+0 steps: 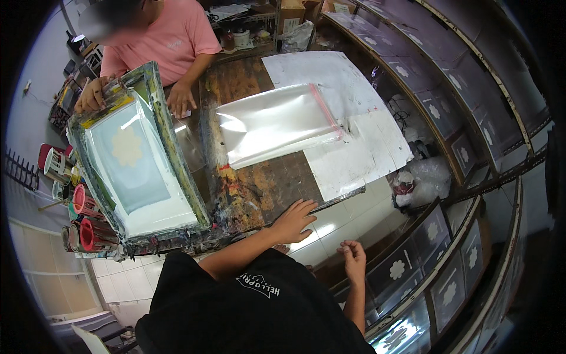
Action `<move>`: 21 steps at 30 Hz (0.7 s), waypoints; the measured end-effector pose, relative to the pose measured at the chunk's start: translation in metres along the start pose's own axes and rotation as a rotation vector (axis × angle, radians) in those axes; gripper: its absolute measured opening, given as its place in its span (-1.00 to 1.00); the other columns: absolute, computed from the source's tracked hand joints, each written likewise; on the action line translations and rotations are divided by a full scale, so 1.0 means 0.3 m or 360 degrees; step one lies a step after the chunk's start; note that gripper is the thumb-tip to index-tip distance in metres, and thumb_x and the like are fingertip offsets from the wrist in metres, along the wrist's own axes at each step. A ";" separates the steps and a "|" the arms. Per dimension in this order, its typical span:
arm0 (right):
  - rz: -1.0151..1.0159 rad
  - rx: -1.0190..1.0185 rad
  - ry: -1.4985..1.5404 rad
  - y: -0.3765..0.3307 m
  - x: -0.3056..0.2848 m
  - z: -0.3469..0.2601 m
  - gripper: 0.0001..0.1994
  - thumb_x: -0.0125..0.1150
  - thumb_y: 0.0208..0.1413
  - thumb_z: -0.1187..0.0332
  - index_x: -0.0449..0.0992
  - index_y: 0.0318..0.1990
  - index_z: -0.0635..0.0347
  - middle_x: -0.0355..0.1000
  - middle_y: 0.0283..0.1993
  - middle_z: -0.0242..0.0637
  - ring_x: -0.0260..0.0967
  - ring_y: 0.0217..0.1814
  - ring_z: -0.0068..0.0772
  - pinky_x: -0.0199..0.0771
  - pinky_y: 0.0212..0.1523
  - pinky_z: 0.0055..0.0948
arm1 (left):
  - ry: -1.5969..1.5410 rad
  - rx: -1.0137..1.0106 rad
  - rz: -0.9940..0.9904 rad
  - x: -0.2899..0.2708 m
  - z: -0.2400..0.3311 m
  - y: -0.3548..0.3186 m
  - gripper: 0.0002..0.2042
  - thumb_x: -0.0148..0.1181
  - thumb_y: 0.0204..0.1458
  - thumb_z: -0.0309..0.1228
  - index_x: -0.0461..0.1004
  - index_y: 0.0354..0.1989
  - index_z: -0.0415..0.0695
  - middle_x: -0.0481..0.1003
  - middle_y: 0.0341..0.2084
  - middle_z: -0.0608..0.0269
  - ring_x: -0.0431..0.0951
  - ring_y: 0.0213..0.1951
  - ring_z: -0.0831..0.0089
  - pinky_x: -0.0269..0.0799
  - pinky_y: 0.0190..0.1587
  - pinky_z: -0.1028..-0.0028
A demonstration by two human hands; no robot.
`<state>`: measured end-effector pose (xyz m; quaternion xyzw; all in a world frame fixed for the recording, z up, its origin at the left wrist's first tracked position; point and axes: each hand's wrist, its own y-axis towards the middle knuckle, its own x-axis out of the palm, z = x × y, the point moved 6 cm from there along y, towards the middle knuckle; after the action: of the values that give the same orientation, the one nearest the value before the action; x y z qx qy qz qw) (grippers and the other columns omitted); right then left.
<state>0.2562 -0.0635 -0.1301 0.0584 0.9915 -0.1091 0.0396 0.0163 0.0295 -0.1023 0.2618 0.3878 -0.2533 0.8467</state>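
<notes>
My left hand (293, 221) lies at the near edge of the stained wooden table (259, 197), its fingers spread and holding nothing. To its right, my right hand (354, 258) hangs beside the drying rack, fingers loosely bent; nothing shows in it. A stack of clear plastic sheets (277, 124) with a red strip along one edge lies on the table beyond my hands. At the left, a screen-printing frame (177, 159) with a pale flower shape is tilted up. A person in a pink shirt has one hand (91, 96) on the frame and the other (181, 100) beside it.
White boards (377, 138) cover the table's right part. Racks (436, 283) of sheets with white flower prints line the right side. Paint pots (97, 235) crowd below the frame at the left. A plastic bag (430, 177) sits near the table's right edge.
</notes>
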 end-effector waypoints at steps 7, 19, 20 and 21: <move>-0.0054 0.0135 0.0095 -0.020 0.035 0.030 -0.80 0.08 0.31 0.45 0.45 0.00 0.36 0.49 -0.06 -0.20 0.51 -0.09 -0.37 0.52 0.02 -0.38 | -0.0403 -0.0214 0.0182 -0.017 -0.044 0.004 -0.44 0.28 0.03 -0.32 0.35 0.22 -0.21 0.25 0.28 -0.14 0.17 0.36 -0.08 -0.02 0.44 0.06; 0.0022 0.0179 0.0081 -0.045 0.000 0.046 -0.76 0.11 0.29 0.43 0.46 0.03 0.37 0.50 -0.04 -0.19 0.53 -0.05 -0.36 0.48 0.01 -0.41 | 0.1184 -0.0583 0.0434 -0.462 -0.113 0.199 -0.24 0.35 -0.10 -0.33 0.20 0.32 -0.28 0.25 0.25 -0.07 0.21 0.32 0.01 -0.07 0.42 -0.09; 0.0004 0.0181 0.0084 -0.049 0.007 0.048 -0.76 0.11 0.29 0.43 0.46 0.03 0.37 0.50 -0.04 -0.19 0.54 -0.05 -0.36 0.48 0.01 -0.41 | 0.1241 -0.0625 0.0325 -0.432 -0.190 0.198 -0.29 0.32 -0.08 -0.35 0.24 0.29 -0.27 0.29 0.19 -0.04 0.25 0.26 0.05 -0.03 0.39 -0.07; 0.0009 0.0199 0.0079 -0.059 0.012 0.052 -0.77 0.11 0.29 0.43 0.46 0.03 0.37 0.51 -0.04 -0.18 0.54 -0.05 -0.36 0.48 0.01 -0.41 | 0.1295 -0.0667 0.0218 -0.379 -0.289 0.193 -0.34 0.29 -0.07 -0.37 0.28 0.27 -0.27 0.34 0.13 -0.01 0.30 0.21 0.10 0.02 0.36 -0.05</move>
<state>0.2516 -0.0838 -0.1418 0.0660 0.9833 -0.1692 0.0117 -0.0574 0.1530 -0.0470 0.1882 0.7131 0.0104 0.6752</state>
